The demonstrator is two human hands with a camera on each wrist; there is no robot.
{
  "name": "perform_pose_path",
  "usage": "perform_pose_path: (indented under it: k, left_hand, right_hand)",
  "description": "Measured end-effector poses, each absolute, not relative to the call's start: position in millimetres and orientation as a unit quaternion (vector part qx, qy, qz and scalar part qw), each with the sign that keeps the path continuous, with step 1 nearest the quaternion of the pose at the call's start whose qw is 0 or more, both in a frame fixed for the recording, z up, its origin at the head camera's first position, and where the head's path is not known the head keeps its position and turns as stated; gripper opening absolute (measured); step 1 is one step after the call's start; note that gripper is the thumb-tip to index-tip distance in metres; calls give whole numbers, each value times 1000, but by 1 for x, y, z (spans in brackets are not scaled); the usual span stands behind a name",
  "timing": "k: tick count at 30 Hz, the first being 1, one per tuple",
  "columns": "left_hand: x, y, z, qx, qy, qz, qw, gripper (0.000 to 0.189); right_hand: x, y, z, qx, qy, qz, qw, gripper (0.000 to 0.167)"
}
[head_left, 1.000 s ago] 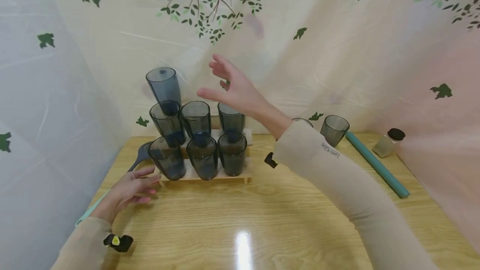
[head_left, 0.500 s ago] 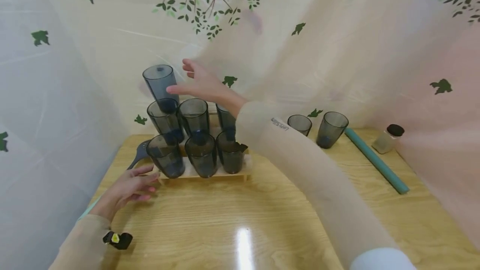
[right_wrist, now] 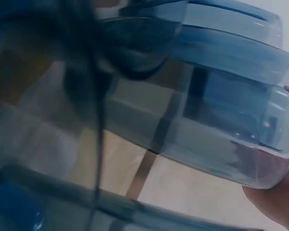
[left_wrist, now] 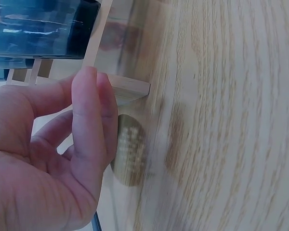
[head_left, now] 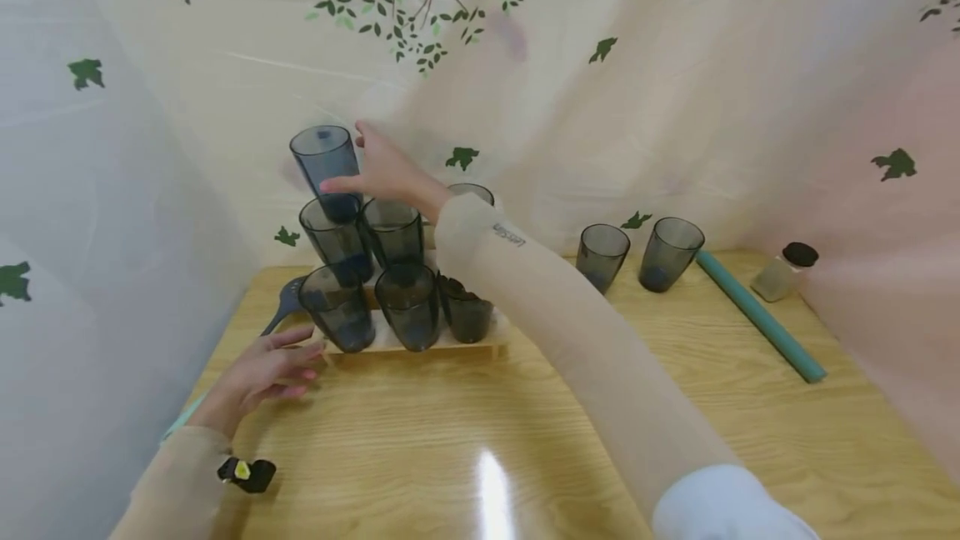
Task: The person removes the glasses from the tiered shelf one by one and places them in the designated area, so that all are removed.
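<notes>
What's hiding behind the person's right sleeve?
Above the sleeve, one glass peeks out; below, another glass shows partly, on the wooden rack. Anything fully covered can't be seen.

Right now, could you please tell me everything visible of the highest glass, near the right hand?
The highest glass is a see-through, blue-grey tumbler, apparently glass, with a dark rim, narrowing downwards. It is mouth up at the rear left of the stepped rack, its lower part behind another glass. The right hand is at its right side, thumb crossing the front; whether it grips is unclear.
</notes>
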State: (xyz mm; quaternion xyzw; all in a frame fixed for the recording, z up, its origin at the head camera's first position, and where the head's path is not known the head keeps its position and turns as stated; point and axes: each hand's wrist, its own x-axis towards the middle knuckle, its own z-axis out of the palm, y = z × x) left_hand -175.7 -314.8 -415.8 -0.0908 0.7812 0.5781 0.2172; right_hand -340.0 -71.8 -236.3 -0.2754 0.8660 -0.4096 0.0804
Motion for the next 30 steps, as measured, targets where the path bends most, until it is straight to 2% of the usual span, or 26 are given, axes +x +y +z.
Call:
perform_pose_path:
  k: [9,16,30]
  left_hand:
    - [-184,-304,-422,-80,779,584,215,79]
    - [-178,-309,-422,-98,779,582,211,78]
    - [-179,-313,-417,-97,784,576,210,79]
  right_hand:
    - [-347,-68,-243,-273,868,-409,71,109]
    - [-346,-82,-246,-322,848,-419,52,92]
    - [-349,-87,-246,-305,866,-394,41,92]
